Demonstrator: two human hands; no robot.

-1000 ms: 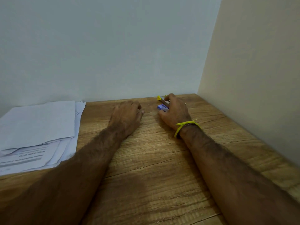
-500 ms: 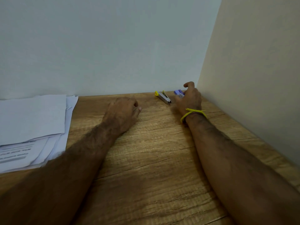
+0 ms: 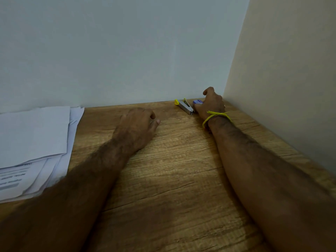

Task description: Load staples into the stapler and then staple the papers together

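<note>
Right hand moved onto staple box, label unreadable

Matt wood-grain table, shiny metal stapler, white paper sheets.

On a wooden desk, the right hand, with a yellow string at its wrist, grips a small blue staple box near the corner. Just beside it lies a silver stapler with a yellow end. The left hand rests loosely curled mid-desk. A stack of papers lies at the left edge.
</note>
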